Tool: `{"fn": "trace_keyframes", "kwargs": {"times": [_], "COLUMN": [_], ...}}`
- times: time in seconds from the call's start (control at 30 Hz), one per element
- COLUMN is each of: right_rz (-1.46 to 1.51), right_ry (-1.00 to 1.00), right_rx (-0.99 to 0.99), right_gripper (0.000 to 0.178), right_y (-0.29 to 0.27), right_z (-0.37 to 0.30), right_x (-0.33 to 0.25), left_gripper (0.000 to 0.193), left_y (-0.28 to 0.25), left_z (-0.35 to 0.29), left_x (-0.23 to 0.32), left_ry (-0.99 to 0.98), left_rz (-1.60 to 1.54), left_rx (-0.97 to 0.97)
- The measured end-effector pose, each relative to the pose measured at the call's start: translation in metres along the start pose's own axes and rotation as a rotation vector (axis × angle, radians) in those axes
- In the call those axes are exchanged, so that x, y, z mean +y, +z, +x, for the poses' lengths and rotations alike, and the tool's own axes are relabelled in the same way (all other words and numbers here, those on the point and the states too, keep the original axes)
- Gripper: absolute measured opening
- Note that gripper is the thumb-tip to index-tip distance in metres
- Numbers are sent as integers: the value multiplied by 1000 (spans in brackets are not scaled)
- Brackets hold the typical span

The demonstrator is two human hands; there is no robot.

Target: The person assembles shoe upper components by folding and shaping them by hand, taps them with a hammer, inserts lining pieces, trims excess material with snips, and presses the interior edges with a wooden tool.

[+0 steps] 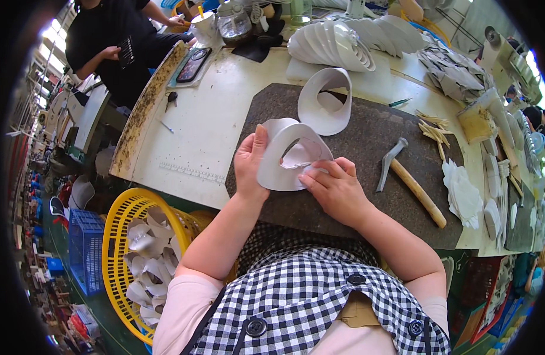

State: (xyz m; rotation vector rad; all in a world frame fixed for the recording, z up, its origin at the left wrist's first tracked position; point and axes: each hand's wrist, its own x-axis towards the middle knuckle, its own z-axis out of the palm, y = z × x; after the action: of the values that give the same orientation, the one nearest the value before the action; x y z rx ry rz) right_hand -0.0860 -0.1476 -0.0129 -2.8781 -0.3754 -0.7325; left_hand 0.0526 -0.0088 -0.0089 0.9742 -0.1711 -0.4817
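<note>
My two hands hold up a white shoe upper [269, 168], a curved piece with an oval opening, above a dark board [367, 133]. At its left side, my left hand [250, 164] grips it with the thumb raised along the outside. The fingers of my right hand [336, 188] pinch its lower right edge. Just beyond, another white upper [311, 109] stands on the board, curled into a loop. To the right of my right hand lies a hammer [417, 194] with a metal head and wooden handle.
A yellow basket [112, 260] of white uppers stands at lower left. Stacked uppers [328, 44] line the table's far side. Wooden strips [433, 131] and thin white pieces [462, 192] lie right. A phone [193, 65] and keys [171, 99] rest left, near another person [106, 44].
</note>
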Motion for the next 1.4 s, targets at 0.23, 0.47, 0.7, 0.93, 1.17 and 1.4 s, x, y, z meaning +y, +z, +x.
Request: {"fn": "trace_keyframes", "kwargs": {"times": [0.23, 0.47, 0.7, 0.93, 1.17, 1.4], "right_rz": [-119, -141, -147, 12, -36, 43], "right_ry": [-125, -37, -104, -149, -294, -307], "right_rx": [-92, -27, -186, -194, -79, 260], "right_gripper": [25, 35, 41, 37, 22, 10], "right_y": [8, 9, 2, 0, -3, -25], "right_z": [2, 8, 8, 15, 6, 2], "right_x": [-7, -15, -15, 7, 13, 10], "left_gripper": [32, 33, 35, 42, 21, 50], "left_y": [-58, -69, -74, -62, -44, -23], "left_z": [-27, -20, -23, -21, -9, -11], "left_x": [2, 12, 7, 20, 39, 50], "left_ry": [157, 131, 72, 39, -513, -740], "left_rz": [487, 515, 422, 564, 527, 704], "left_rx": [-107, -242, -236, -118, -233, -431]}}
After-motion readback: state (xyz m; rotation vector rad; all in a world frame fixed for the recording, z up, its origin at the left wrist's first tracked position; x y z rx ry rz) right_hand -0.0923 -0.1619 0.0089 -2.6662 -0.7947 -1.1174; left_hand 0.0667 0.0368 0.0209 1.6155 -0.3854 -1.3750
